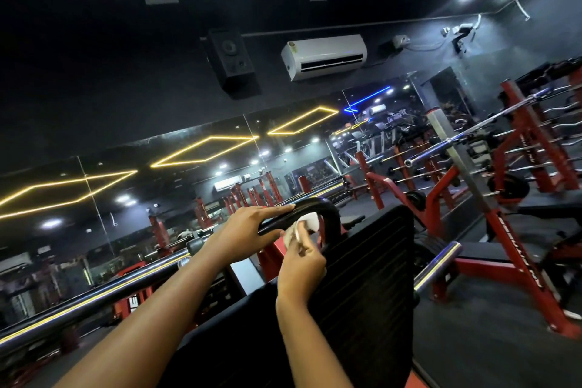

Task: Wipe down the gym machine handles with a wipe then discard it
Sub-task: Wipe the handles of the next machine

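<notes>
Head view, nearest first: two bare forearms reach forward from the lower edge. Right grip (300, 264), grasping the wipe (307, 220): a small crumpled white piece, pinched at the fingertips and pushed up against the underside of the handle (332, 213), just inside its bend, probably because that inner curve is the hardest part to rub. Left grip (248, 225), clasped on the same handle: fingers laid flat along the top, thumb beneath, which looks meant to steady the bar against the rubbing. Handle: black, glossy, hooked over at its far end, and it stands just above the back pad (362, 277), a tall black ribbed cushion right behind the right wrist. That cushion crowds the handle's downward leg, so the wipe will likely have to be worked in from the near side. Judged stage: wiping under way, discarding not yet begun; no bin shows anywhere. Chrome peg (437, 264): a short polished stub to the right of the pad, well apart from both hands. Long chrome bar (94, 296): it runs low across the left, beneath the left forearm. Red frames (516, 249): angled steel uprights on the right, carrying a barbell (456, 142) and a weight plate (507, 186). Mirror wall (157, 183): it doubles the yellow strip lights and more red machines. Farthest, on the dark upper wall: a speaker (231, 63) and an air conditioner (324, 55).
</notes>
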`<action>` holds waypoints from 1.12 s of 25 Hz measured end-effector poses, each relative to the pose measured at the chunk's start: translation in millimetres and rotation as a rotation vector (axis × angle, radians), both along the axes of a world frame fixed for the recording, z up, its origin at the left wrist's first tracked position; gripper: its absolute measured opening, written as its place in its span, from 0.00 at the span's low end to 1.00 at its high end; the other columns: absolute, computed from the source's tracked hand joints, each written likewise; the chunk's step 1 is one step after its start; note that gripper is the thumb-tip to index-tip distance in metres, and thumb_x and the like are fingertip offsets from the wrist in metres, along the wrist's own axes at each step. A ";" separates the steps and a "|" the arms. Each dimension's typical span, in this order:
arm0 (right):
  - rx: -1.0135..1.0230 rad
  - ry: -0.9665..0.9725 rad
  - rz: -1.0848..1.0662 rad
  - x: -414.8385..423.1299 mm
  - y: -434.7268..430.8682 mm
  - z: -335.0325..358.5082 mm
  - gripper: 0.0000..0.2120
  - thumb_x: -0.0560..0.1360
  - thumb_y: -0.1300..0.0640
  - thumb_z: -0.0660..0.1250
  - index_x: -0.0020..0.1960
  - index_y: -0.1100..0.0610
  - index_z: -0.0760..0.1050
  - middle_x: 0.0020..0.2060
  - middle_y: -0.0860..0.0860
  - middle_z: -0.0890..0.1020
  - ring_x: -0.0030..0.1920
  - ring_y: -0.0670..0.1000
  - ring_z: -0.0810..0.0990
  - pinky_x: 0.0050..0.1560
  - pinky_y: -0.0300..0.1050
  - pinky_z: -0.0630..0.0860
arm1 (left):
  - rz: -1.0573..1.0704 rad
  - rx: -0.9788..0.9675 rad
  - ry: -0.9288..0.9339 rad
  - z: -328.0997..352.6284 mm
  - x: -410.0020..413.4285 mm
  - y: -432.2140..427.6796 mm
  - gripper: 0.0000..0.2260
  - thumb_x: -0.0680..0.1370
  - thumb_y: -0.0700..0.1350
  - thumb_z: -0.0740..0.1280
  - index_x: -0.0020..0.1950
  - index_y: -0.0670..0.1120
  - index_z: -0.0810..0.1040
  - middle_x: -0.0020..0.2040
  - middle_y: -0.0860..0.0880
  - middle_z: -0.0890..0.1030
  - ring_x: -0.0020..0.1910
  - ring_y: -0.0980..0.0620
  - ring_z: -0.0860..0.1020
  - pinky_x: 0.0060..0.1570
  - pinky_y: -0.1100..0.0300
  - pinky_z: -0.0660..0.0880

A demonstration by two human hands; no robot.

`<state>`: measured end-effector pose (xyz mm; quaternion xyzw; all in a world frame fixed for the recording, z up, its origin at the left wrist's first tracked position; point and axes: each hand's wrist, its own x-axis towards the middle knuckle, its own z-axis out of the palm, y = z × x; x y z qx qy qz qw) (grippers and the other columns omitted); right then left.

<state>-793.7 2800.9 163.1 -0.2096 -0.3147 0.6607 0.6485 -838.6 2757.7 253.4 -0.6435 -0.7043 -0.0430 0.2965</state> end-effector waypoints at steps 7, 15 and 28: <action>0.695 -0.300 -0.449 46.3 92.5 20.6 0.17 0.73 0.73 0.61 0.59 0.63 0.76 0.54 0.56 0.81 0.52 0.46 0.78 0.49 0.16 0.65 | -0.007 -0.077 -0.039 11.8 -1.5 16.2 0.24 0.77 0.52 0.64 0.72 0.60 0.62 0.63 0.48 0.76 0.57 0.50 0.75 0.56 0.57 0.73; 1.490 -0.879 -0.264 48.5 167.0 44.8 0.14 0.73 0.67 0.62 0.57 0.59 0.78 0.54 0.53 0.81 0.53 0.51 0.79 0.59 0.43 0.73 | -0.052 -0.013 -0.007 4.4 -3.6 21.4 0.23 0.77 0.52 0.64 0.71 0.59 0.62 0.57 0.51 0.77 0.47 0.58 0.71 0.48 0.66 0.69; 1.250 -0.612 -0.135 60.2 192.1 27.5 0.14 0.72 0.69 0.65 0.57 0.61 0.78 0.51 0.54 0.83 0.49 0.52 0.81 0.52 0.42 0.78 | -0.040 -0.032 -0.123 4.4 -6.0 25.3 0.24 0.75 0.51 0.67 0.65 0.67 0.60 0.58 0.54 0.76 0.36 0.63 0.74 0.34 0.72 0.71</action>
